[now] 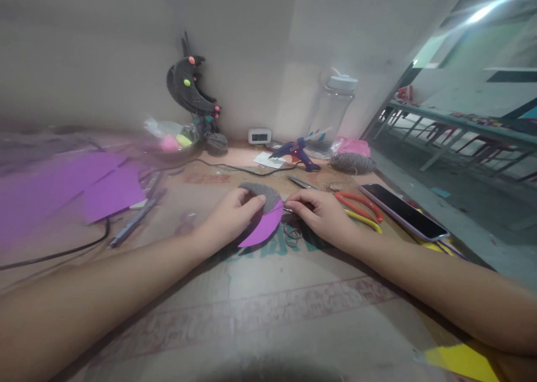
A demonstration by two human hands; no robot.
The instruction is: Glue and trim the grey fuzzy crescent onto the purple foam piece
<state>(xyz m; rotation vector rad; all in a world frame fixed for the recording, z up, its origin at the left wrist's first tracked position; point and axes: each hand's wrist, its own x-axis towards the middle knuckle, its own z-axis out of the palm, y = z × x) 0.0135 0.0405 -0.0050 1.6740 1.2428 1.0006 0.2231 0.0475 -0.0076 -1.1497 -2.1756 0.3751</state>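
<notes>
My left hand (229, 217) pinches a curved purple card piece (265, 225), thumb on top. Grey yarn (264, 196) covers the upper part of that piece, and its lower part shows bare purple. At the piece's right edge, the fingers of my right hand (321, 211) are pressed together on the grey yarn strand (286, 207); the grip itself is partly hidden. Loose loops of yarn (292, 235) lie on the table just below. Scissors with orange and yellow handles (361, 206) rest partly behind my right hand, their blades (300, 182) pointing left.
Behind are a blue glue gun (298, 152), a digital clock (259, 136), a clear bottle (335, 105) and a yarn ball (353, 163). A phone (405, 211) lies right; purple sheets (113, 189) and a cutter knife (134, 221) lie left. A dark crescent ornament (187, 85) hangs behind.
</notes>
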